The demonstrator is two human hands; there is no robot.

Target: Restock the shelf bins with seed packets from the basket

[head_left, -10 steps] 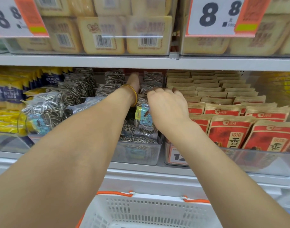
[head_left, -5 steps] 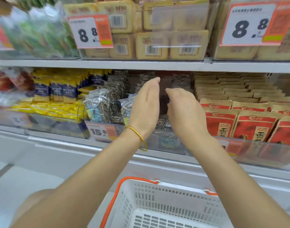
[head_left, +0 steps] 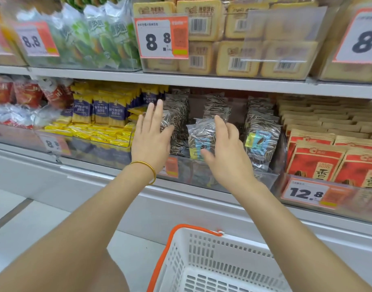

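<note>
Clear plastic bin (head_left: 202, 175) | left grip (head_left: 151, 142) and right grip (head_left: 227, 152) fingers apart, empty, flanking upright seed packet (head_left: 198, 133) | risk: stray nudge tips it over low front

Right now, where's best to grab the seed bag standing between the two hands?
Probably pinch the seed bag by its top edge, coming from the front and above. It stands upright, and the bin wall hides its bottom; the top pokes up free.

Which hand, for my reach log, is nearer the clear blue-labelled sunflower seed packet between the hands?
Right. The right hand overlaps the right side of the seed packet, thumb before its label; the left hand is apart, to its left.
</note>
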